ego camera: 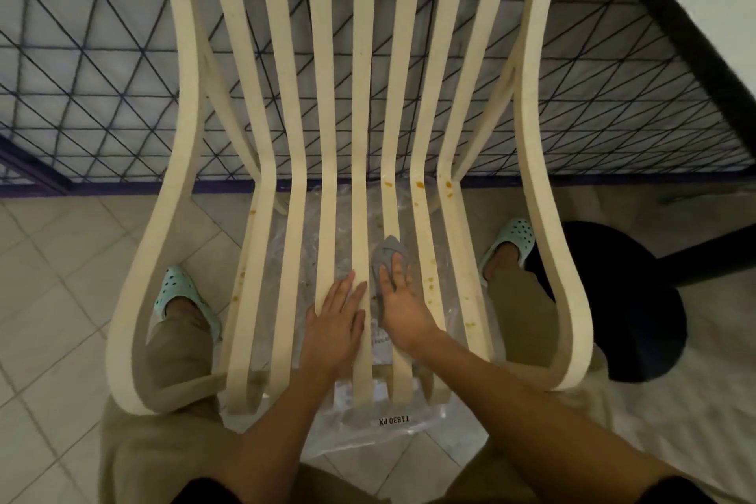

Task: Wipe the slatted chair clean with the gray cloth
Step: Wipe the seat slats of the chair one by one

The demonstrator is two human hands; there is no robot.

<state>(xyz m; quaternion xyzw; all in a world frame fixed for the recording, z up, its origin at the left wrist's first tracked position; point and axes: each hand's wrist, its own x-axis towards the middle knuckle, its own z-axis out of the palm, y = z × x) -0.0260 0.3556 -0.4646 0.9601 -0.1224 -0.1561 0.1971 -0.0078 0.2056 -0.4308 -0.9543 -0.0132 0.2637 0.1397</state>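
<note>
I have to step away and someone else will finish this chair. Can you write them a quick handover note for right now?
Left hand: flat and open on the seat slats, bracing the chair.
Right hand: pressing the gray cloth onto a middle seat slat, fingers spread over it.
Done: cannot tell how much; the slat under the cloth is in progress.
Left: orange-brown stains on the slats to the right of the cloth, more at the seat-back bend, and a few on the left slats.
A clear plastic sheet lies on the floor beneath.
</note>
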